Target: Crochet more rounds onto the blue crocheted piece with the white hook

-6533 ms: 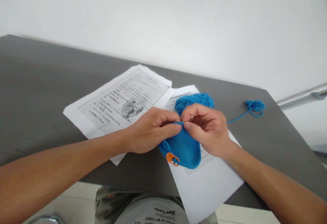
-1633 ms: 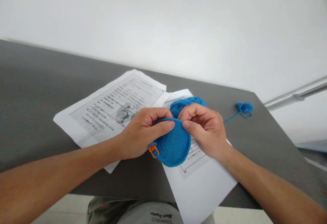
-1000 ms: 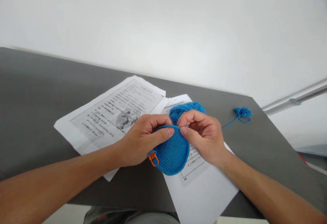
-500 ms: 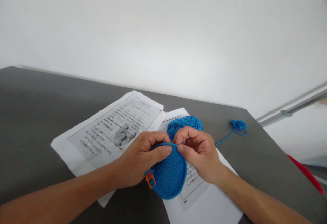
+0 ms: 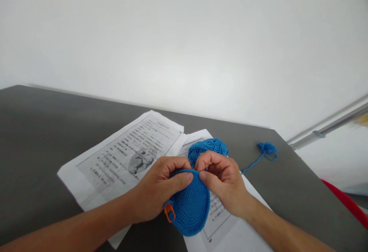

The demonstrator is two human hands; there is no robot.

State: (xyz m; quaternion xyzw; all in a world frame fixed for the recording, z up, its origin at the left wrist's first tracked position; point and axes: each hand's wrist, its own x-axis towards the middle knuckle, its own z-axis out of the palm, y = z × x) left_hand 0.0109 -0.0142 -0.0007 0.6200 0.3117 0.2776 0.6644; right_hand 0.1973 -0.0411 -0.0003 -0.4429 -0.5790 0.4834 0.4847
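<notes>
A round blue crocheted piece (image 5: 191, 206) hangs between my two hands above the papers. My left hand (image 5: 161, 188) grips its upper left edge, thumb in front and fingers behind. With thumb and index finger, my right hand (image 5: 222, 179) pinches the top edge, close beside the left thumb. An orange stitch marker (image 5: 169, 212) is clipped at the piece's left edge. Just behind the fingers lies a blue yarn skein (image 5: 208, 147), partly covered by my right hand.
Printed sheets (image 5: 115, 160) lie on the dark grey table (image 5: 51, 117), more of them (image 5: 227, 233) under my right hand. A small blue yarn tangle (image 5: 267, 148) trails a strand at the right. A white wall stands behind; something red (image 5: 343, 198) is at the right edge.
The whole scene sits slightly lower in the view. Both hands keep their hold on the blue piece, with hardly any movement relative to it.
</notes>
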